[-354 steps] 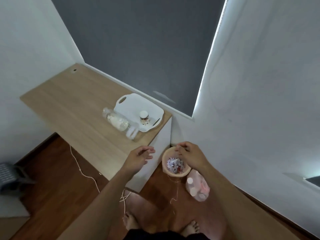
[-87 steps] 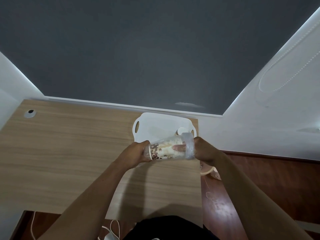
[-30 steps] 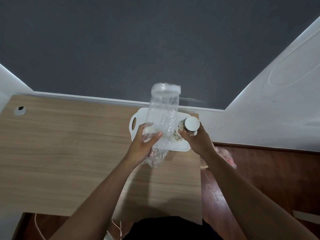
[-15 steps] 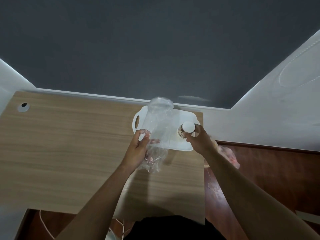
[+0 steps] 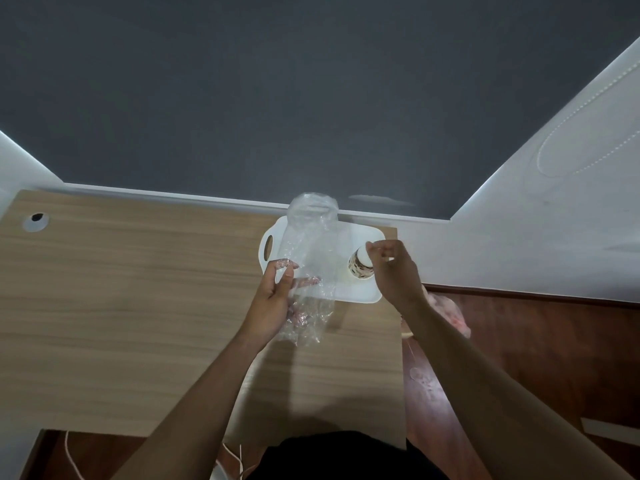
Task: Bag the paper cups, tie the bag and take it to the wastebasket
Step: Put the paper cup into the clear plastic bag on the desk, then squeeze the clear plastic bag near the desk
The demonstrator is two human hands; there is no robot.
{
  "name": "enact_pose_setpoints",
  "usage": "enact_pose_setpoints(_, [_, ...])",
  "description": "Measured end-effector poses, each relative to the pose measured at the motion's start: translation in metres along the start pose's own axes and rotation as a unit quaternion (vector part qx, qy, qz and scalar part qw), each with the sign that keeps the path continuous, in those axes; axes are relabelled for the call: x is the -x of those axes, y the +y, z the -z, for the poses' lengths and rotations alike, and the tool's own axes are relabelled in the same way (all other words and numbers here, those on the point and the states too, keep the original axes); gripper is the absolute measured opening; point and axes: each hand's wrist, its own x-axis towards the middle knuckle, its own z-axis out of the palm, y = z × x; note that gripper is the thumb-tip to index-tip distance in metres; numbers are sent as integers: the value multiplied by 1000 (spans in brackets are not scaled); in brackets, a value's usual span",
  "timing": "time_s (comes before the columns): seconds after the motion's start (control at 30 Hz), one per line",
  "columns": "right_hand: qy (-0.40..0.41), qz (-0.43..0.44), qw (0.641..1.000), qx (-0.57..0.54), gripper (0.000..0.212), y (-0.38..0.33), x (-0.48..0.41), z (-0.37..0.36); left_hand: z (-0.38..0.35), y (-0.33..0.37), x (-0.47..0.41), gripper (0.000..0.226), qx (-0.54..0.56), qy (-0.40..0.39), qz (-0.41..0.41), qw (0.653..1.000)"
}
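Bag in one hand, cups waiting on the tray

The left hand (image 5: 277, 299) grips the clear plastic bag (image 5: 311, 247) low down, and the film stands up toward the far wall. The right hand (image 5: 394, 271) hovers just right of the stacked paper cups (image 5: 358, 268) on the white tray (image 5: 360, 294), fingers loosely curled, holding nothing. It would help to spread the bag's mouth wide before sliding the stack in. The wooden desk (image 5: 138, 289) meets a dark grey wall (image 5: 311, 98); reddish floor (image 5: 536, 341) lies right.
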Motion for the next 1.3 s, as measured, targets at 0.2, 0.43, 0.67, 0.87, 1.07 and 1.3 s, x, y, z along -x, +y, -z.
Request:
enact_pose_setpoints(0.2, [-179,-24,979,-92,52,-16,21,-18,3,7,17,23,-50,-66,-10,997])
enact_pose_setpoints(0.43, [-176,-68,943,-275,29,-12,34,-17,22,-13,30,28,-102,-99,-15,990])
enact_pose_setpoints(0.67, [-51,-63,957,-278,29,12,59,6,7,-31,29,31,-124,-54,-36,990])
enact_pose_setpoints(0.87, [-16,-90,927,-363,36,49,97,38,-45,-38,30,26,-178,-136,-59,973])
enact_pose_setpoints(1.07, [-12,-111,909,-402,49,99,107,80,-124,-37,36,25,-204,-184,-63,959])
enact_pose_setpoints(1.3, [-32,-163,911,-378,33,143,90,135,-215,-52,21,28,-208,-151,20,966])
